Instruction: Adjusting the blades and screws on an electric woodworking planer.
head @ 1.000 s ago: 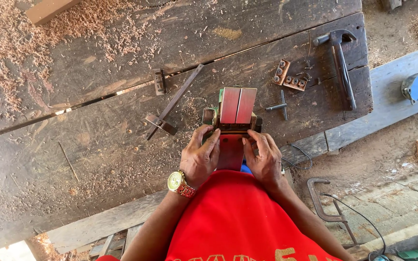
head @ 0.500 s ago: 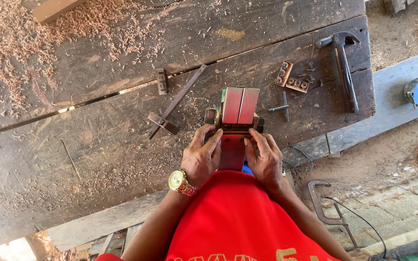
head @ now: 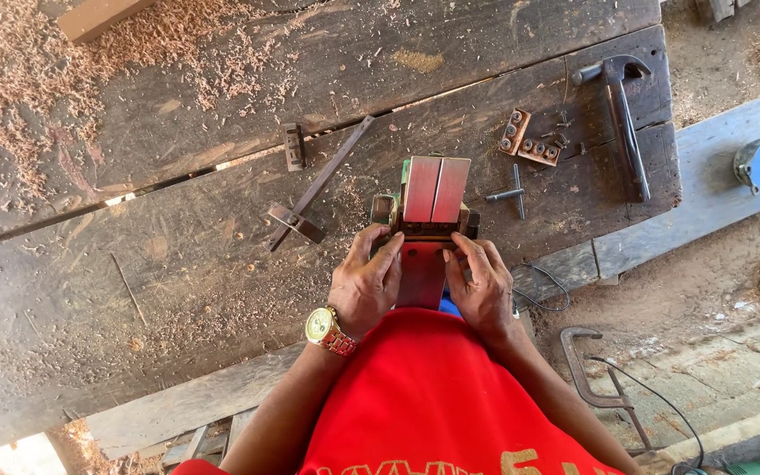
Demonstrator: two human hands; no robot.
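Little has moved since the earlier frames; both hands stay at the near end of the power planer [head: 428,207], which lies upside down on the plank workbench [head: 178,255], red soles up. I see my left hand [head: 365,283] curled loosely against its near left corner, and my right hand [head: 483,286] with fingertips pinching at the blade slot. Whether they hold a small part there I cannot tell, as it's too small. I judge the risks as a fingertip slipping onto the cutter edge, or the loose screws [head: 529,145] rolling off among the wood shavings [head: 10,70].
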